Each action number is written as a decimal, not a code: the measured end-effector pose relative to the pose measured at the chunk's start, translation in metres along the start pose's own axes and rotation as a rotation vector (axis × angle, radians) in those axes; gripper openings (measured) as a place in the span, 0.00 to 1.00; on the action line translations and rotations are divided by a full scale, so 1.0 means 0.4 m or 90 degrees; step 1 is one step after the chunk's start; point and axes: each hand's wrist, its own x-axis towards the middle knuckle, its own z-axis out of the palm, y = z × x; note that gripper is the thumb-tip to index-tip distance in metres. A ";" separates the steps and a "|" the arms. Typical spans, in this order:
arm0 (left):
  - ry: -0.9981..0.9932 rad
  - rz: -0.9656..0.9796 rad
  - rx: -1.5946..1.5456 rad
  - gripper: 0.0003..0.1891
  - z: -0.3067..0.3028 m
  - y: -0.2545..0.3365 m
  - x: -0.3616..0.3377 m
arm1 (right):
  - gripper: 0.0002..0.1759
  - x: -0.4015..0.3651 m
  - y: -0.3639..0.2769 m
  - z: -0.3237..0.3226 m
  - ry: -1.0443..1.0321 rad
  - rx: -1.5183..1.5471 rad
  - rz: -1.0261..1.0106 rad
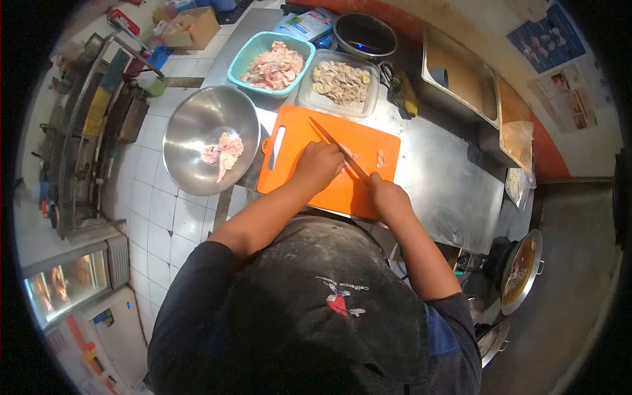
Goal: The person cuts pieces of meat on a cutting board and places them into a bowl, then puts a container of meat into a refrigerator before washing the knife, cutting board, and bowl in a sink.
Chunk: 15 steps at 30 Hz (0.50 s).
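My right hand [388, 196] grips the handle of a long kitchen knife [337, 146], whose blade slants up and left across an orange cutting board [289, 161]. Beside the blade, my left hand [320, 163] is closed with its fingers curled down at the board. A bit of pale pink raw meat [343, 168] shows at its fingertips, mostly hidden by the hand. Another small strip of meat [380, 158] lies on the board right of the knife. Left of the board, a steel bowl [187, 125] holds a few pieces of pinkish raw meat [225, 155].
Behind the board stand a turquoise tub [235, 60] of raw meat and a clear container [370, 108] of greyish pieces. A dark pan [365, 34] and steel trays [461, 85] line the back of the metal table [447, 191]. Large pans [520, 273] sit at right.
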 end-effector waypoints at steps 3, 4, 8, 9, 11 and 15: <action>0.035 0.021 0.011 0.06 0.012 -0.005 0.001 | 0.11 0.066 -0.020 0.014 -0.001 -0.017 -0.011; 0.033 0.018 0.007 0.06 0.016 -0.004 0.002 | 0.11 0.074 -0.016 0.024 0.004 -0.021 -0.006; 0.028 0.002 0.060 0.06 0.022 -0.006 0.006 | 0.12 0.069 0.008 0.038 0.015 -0.004 -0.011; 0.036 -0.002 0.068 0.06 0.022 -0.007 0.004 | 0.12 0.029 0.017 0.028 -0.013 -0.001 0.016; 0.022 -0.018 0.072 0.06 0.013 -0.005 0.004 | 0.12 -0.048 0.083 0.056 -0.026 0.007 0.044; -0.079 -0.063 0.128 0.07 -0.007 -0.005 0.002 | 0.12 -0.260 0.208 0.083 -0.021 -0.013 0.065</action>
